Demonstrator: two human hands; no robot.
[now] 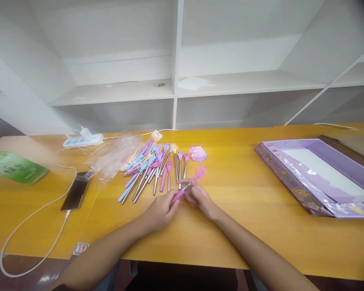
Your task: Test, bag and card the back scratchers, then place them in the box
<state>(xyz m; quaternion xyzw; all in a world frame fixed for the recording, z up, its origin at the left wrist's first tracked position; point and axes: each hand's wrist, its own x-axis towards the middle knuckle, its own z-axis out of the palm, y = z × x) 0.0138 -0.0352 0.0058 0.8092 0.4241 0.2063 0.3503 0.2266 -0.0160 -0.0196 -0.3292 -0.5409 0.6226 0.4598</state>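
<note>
My left hand is closed around the pink handle of a telescopic back scratcher with a hand-shaped head. The scratcher tilts up to the right, and a short stretch of its metal shaft shows. My right hand is right beside that shaft, fingers loosely apart and partly behind it; whether they touch it I cannot tell. Just beyond both hands lies a pile of similar back scratchers in pink, purple, blue and yellow, with metal rods. A small stack of printed cards lies to the right of the pile.
Clear plastic bags lie left of the pile. Further left are a phone on a white cable, a power strip and a green pouch. A purple box is at the right. White shelving stands behind the table.
</note>
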